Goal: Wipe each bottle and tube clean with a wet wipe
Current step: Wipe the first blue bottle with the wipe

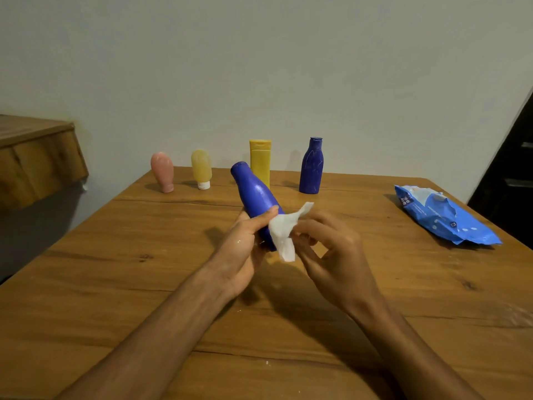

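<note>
Fingers: left hand [242, 255] grips blue bottle [255, 194], right hand [331, 249] pinches wipe [281, 229]; two tubes [162, 172] [201, 168], two bottles [260, 163] [311, 168] standing.

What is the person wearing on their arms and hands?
Nothing at all. The left hand and the right hand are bare, with no gloves, rings or watch. No sleeves show either, right down to the bottom of the picture.

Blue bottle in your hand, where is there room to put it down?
Bare table left of the left hand, and between the standing blue bottle and the wipes pack. It is crowded along the back, from the pink tube to that bottle.
</note>
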`<move>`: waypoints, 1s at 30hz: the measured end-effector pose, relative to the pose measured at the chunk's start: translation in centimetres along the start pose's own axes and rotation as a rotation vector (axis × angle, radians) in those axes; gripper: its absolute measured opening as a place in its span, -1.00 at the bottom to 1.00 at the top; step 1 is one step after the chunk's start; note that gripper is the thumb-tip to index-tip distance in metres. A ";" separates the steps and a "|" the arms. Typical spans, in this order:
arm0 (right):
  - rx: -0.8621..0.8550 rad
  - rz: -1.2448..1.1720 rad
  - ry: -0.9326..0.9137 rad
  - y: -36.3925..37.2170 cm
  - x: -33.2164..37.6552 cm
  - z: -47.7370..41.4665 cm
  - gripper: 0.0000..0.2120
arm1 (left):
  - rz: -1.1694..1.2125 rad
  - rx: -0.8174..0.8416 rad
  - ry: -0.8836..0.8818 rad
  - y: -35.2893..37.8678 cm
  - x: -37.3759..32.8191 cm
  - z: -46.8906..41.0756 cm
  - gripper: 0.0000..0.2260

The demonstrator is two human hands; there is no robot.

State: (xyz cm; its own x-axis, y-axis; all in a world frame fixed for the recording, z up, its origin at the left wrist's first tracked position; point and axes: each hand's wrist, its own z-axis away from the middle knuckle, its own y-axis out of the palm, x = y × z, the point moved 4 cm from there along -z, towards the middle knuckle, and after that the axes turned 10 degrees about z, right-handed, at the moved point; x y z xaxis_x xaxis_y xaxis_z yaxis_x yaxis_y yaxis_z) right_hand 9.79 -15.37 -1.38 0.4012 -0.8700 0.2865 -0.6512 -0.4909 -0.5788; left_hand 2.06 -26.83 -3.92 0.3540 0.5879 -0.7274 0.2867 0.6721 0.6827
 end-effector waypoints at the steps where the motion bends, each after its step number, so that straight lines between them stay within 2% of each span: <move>1: 0.009 0.032 0.010 0.1 -0.1 0.0 -0.89 | -0.025 0.016 0.004 0.0 0.0 0.0 -0.41; 5: -0.093 0.107 0.175 -0.9 -1.8 0.0 -0.86 | -0.188 0.109 0.019 0.5 0.0 0.2 -0.42; 7: -0.180 0.077 0.244 -1.7 -2.6 -0.1 -0.85 | -0.347 0.136 0.056 0.6 -0.2 0.2 -0.51; 10: -0.254 0.063 0.264 -2.2 -2.9 -0.2 -0.84 | -0.595 0.173 0.113 0.5 -0.7 0.3 -0.59; 14: -0.248 -0.010 0.256 -2.1 -2.5 -0.3 -0.78 | -0.826 0.191 0.180 0.4 -1.0 0.4 -0.61; 18: -0.250 -0.074 0.252 -2.1 -1.9 -0.3 -0.73 | -0.942 0.204 0.223 0.6 -0.9 0.7 -0.60; 23: -0.263 -0.146 0.292 -2.7 -1.5 -0.5 -0.74 | -1.062 0.168 0.261 0.5 -1.1 0.9 -0.47; 30: -0.208 -0.174 0.280 -3.2 -1.1 -1.0 -0.74 | -1.180 0.154 0.299 0.0 -1.4 0.8 -0.49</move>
State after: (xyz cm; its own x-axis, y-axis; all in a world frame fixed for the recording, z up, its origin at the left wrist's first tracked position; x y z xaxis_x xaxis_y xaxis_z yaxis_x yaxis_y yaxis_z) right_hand 10.86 -12.89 0.92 0.3448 -0.7378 0.5804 -0.7173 -0.6059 -0.3440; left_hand 2.30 -28.00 -2.87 -0.4063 -0.2513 -0.8785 0.4026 0.8139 -0.4190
